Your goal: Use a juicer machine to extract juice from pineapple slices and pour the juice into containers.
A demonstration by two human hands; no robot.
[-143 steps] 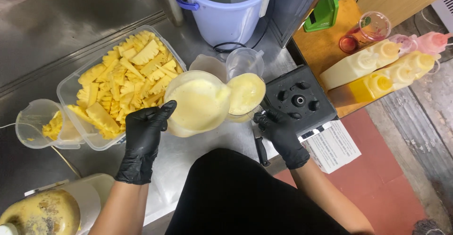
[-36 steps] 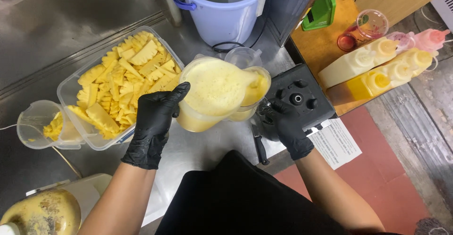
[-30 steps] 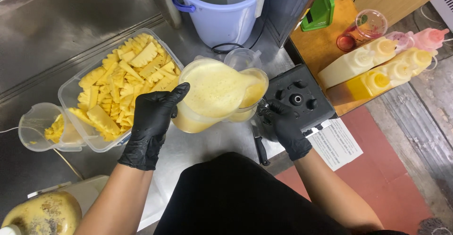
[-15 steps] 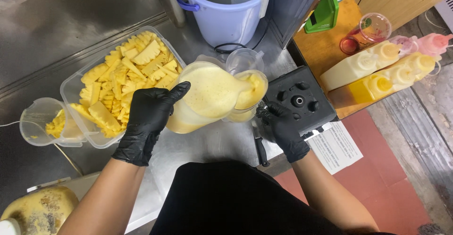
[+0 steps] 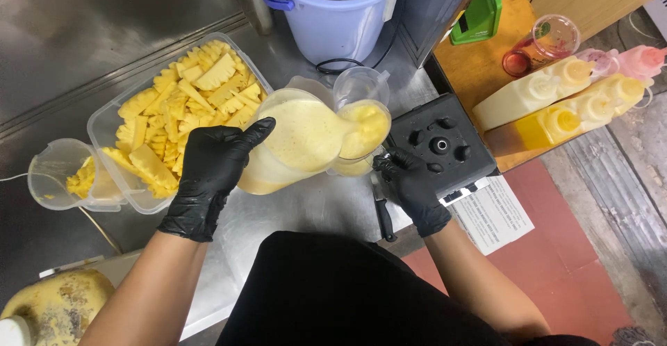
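Note:
My left hand point(image 5: 208, 176), in a black glove, grips a clear blender jug point(image 5: 292, 141) full of pale yellow blended liquid. The jug is tipped to the right, its spout over a clear plastic cup point(image 5: 361, 134) partly filled with the same yellow liquid. My right hand point(image 5: 410, 186), also gloved in black, holds that cup from its right side on the steel counter point(image 5: 306, 210). A black blender base point(image 5: 441, 141) stands just right of the cup.
A clear tub of cut pineapple point(image 5: 174, 120) and a small jug with pineapple bits point(image 5: 66, 176) lie left. A lilac bucket point(image 5: 333, 12) stands at the back. Squeeze bottles point(image 5: 556, 99) rest on a wooden shelf at right. A knife point(image 5: 382, 210) lies near the counter edge.
The jug has tilted further toward the cup and the level of yellow liquid in the cup has risen. Both hands have stayed in about the same place.

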